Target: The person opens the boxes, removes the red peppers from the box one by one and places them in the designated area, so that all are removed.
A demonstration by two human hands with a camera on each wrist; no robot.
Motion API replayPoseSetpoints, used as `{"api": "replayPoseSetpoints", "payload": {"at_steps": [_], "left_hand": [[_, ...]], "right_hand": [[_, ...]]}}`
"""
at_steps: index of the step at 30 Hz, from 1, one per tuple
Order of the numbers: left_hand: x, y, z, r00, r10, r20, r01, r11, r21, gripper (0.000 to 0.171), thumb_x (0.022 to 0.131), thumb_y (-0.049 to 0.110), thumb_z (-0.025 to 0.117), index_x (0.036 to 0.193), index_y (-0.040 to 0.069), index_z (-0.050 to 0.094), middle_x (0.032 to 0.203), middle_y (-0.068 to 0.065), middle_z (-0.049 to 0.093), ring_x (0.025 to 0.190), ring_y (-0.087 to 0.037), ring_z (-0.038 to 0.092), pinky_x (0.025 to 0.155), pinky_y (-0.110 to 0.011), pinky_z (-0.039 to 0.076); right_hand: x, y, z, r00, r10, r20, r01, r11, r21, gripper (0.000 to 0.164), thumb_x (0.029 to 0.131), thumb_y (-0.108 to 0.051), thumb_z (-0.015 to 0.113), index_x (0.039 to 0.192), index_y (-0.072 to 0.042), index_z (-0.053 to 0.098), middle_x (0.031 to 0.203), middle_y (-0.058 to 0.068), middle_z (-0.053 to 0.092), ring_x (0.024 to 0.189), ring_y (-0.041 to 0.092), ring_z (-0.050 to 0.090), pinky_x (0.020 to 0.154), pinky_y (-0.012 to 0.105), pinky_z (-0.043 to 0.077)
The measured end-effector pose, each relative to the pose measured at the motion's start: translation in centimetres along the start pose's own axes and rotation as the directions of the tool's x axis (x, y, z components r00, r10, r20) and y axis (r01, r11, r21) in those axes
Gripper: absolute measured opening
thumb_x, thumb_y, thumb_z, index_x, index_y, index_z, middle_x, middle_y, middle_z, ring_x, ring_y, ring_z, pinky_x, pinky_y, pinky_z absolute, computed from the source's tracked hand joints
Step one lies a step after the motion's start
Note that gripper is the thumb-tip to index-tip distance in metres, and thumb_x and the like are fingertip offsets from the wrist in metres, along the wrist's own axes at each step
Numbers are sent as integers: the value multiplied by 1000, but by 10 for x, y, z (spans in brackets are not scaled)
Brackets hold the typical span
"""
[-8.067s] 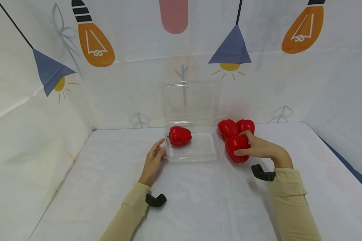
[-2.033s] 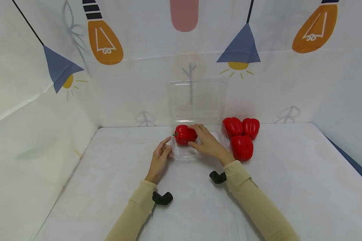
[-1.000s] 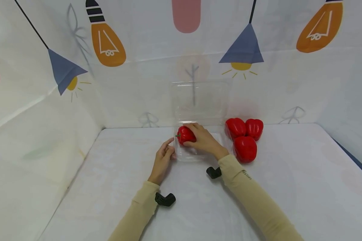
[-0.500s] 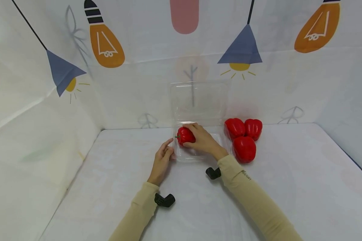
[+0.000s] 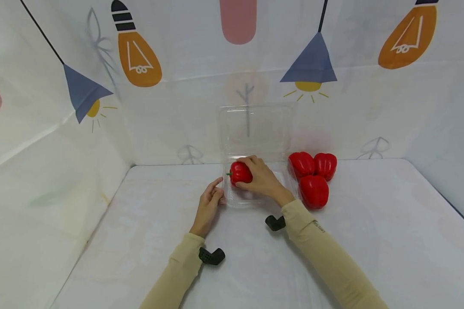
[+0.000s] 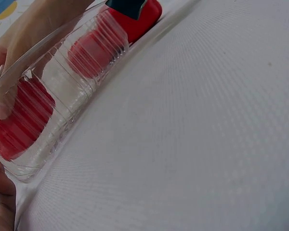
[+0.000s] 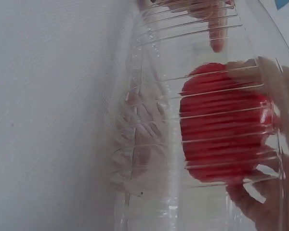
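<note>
A red bell pepper (image 5: 239, 174) with a green stem pointing left is in the left part of a clear plastic clamshell box (image 5: 236, 202). My right hand (image 5: 261, 178) reaches over the box and grips this pepper, fingers behind it and thumb in front. Through the ribbed wall in the right wrist view, the pepper (image 7: 221, 125) shows between fingers and thumb; whether it touches the box floor cannot be told. My left hand (image 5: 209, 204) rests at the box's left side, index finger straight against the wall. Its other fingers curl loosely in the left wrist view, holding nothing visible.
Three more red peppers (image 5: 313, 192) sit clustered just right of the box. The transparent lid (image 5: 257, 128) stands raised behind it, near the patterned back cloth (image 5: 170, 111). A white cloth covers the table (image 5: 247, 266).
My right hand has left the cluster of peppers and moved left into the box, closing round the pepper there. That pepper has just shifted slightly right. My left hand keeps its place.
</note>
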State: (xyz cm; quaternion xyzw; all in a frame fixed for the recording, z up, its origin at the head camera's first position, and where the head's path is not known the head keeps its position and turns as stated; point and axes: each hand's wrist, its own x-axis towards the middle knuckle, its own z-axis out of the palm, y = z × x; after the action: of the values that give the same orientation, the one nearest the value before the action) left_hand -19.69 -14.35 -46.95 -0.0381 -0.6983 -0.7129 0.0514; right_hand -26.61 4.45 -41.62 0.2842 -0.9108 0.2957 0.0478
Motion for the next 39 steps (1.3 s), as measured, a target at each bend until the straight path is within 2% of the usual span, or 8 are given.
{"api": "replayPoseSetpoints", "payload": {"at_steps": [7,12,17,22,33,39], "left_hand": [[-3,15,1,999,-23,24,23,1000,6,42,98,3,45,139,-4,40,80,0,48,70,-8,51,69,-18,48],[-8,23,2,1000,-20,16,20,999,37,41,98,2,45,138,-5,40,79,0,48,70,-10,51,70,-19,48],[-3,11,0,1000,-20,9,20,1000,5,41,98,5,46,139,-2,42,79,1,48,69,-8,51,68,-18,48],[1,-1,0,1000,5,-5,-4,1000,15,40,98,8,47,138,3,45,79,3,48,68,-6,51,68,-17,47],[1,-2,0,1000,18,-18,-17,999,27,40,98,6,47,137,1,45,79,2,49,68,-5,50,67,-17,47],[1,-2,-1,1000,18,-10,-18,1000,8,40,98,5,46,137,1,45,78,2,48,67,-5,50,66,-17,47]], "right_hand": [[-7,2,-5,998,26,-63,-26,1000,8,64,77,-35,74,131,-18,46,127,10,48,116,29,48,89,48,52],[-12,4,-8,997,50,-62,-49,999,12,64,77,-37,73,132,-18,45,126,8,48,116,28,48,88,46,52],[-17,5,-12,996,85,-38,-84,996,32,67,76,-37,73,133,-19,43,126,8,48,116,28,49,88,46,53],[-20,6,-17,993,115,-31,-114,992,56,71,74,-35,75,134,-21,41,129,7,46,118,28,48,88,47,52],[-28,9,-25,991,115,-62,-110,991,74,71,75,-36,75,136,-22,41,131,5,46,116,26,49,86,45,54],[-36,9,-30,990,125,-61,-116,984,132,74,75,-34,76,138,-23,39,132,4,45,119,25,47,86,45,54]]}}
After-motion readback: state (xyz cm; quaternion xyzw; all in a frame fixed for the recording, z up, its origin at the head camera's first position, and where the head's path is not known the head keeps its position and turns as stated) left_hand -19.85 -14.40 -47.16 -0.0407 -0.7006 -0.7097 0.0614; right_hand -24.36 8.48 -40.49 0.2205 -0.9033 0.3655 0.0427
